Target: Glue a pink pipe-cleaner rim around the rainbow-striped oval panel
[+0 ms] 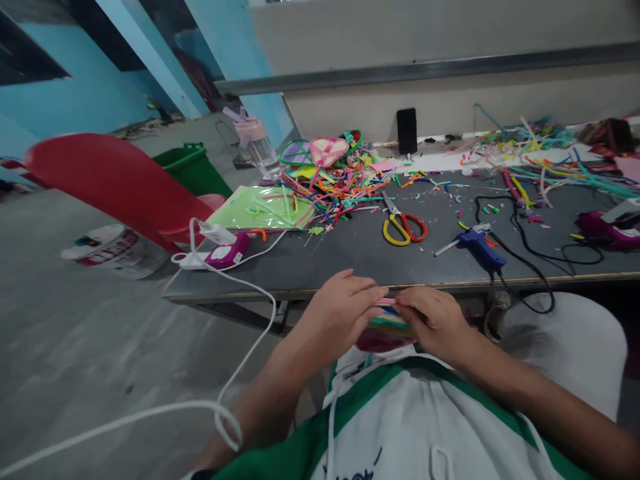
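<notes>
Both hands working low at the near table (360,257) edge, forearms angling in from the lap. Left hand (340,313) curling, fingertips pinching the pink strip (386,303) atop the colored stack (387,325). Right hand (434,319) knuckles up, gripping the same stack's other end. Scissors (404,225) and blue glue gun (477,243) lying beyond, untouched.

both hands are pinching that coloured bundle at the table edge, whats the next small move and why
Probably slide one pink strip out of the stack. The left hand and right hand meet fingertip to fingertip on the coloured strips, pink on top, below the table edge. Scissors and glue gun lie untouched.
</notes>
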{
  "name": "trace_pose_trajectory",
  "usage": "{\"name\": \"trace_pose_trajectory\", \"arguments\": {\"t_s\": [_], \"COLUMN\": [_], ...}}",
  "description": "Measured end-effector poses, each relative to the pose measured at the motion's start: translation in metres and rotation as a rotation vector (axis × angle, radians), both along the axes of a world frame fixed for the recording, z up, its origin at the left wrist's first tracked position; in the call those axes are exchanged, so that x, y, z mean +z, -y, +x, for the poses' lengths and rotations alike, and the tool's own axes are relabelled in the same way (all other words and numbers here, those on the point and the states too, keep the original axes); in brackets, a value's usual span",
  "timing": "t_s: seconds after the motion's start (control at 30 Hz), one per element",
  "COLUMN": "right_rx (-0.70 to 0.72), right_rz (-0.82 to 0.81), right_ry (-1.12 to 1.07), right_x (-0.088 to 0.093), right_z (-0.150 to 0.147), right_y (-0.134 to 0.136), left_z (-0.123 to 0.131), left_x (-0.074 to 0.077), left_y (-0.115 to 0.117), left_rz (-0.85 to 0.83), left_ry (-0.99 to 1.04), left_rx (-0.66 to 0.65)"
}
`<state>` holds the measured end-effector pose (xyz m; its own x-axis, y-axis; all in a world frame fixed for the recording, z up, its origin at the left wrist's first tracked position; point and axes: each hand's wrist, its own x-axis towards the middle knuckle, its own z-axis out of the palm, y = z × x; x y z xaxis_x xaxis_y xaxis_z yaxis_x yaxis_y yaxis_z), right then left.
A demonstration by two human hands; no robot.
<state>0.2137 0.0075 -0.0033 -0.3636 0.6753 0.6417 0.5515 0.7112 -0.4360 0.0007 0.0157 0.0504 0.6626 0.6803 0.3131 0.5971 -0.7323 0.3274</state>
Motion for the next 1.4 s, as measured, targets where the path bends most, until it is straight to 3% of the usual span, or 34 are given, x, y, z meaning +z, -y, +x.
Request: {"name": "trace_pose_trajectory", "arguments": {"t_s": [0.13, 0.27, 0.47, 0.6, 0.8, 0.93, 1.03, 1.27, 1.4], "right_rx": [0.024, 0.098, -0.005, 0.002, 0.09, 0.21, 0.265, 0.216, 0.288], "right_rz": [-0.154, -0.391, -0.493, -0.564, -0.483, -0.439, -0.486, -0.762, -0.738], "right_ry": [0.007, -0.148, -0.367, -0.419, -0.289, -0.291, -0.364, -0.702, -0.845], "right_x": [0.007, 0.006, -0.007, -0.014, -0.016, -0.017, -0.021, -0.036, -0.029], "right_z": [0.002, 0.013, 0.02, 0.019, 0.008, 0.007, 0.014, 0.011, 0.003], "right_y": [0.0, 0.0, -0.008, -0.005, 0.004, 0.003, 0.003, 0.001, -0.003], "left_z": [0.006, -0.003, -0.008, -0.012, -0.006, 0.003, 0.003, 0.0, 0.001], "left_x": [-0.012, -0.014, -0.017, -0.019, 0.003, 0.005, 0.0, -0.01, -0.013], "left_y": [-0.008, -0.022, -0.04, -0.035, -0.016, -0.011, -0.011, -0.015, -0.016], "left_rz": [-0.127, -0.233, -0.232, -0.311, -0.267, -0.3, -0.341, -0.36, -0.344], "left_ry": [0.095, 0.218, 0.343, 0.284, 0.102, 0.101, 0.151, 0.18, 0.196], "left_rx": [0.053, 0.146, 0.234, 0.194, 0.073, 0.05, 0.057, 0.023, 0.011]}}
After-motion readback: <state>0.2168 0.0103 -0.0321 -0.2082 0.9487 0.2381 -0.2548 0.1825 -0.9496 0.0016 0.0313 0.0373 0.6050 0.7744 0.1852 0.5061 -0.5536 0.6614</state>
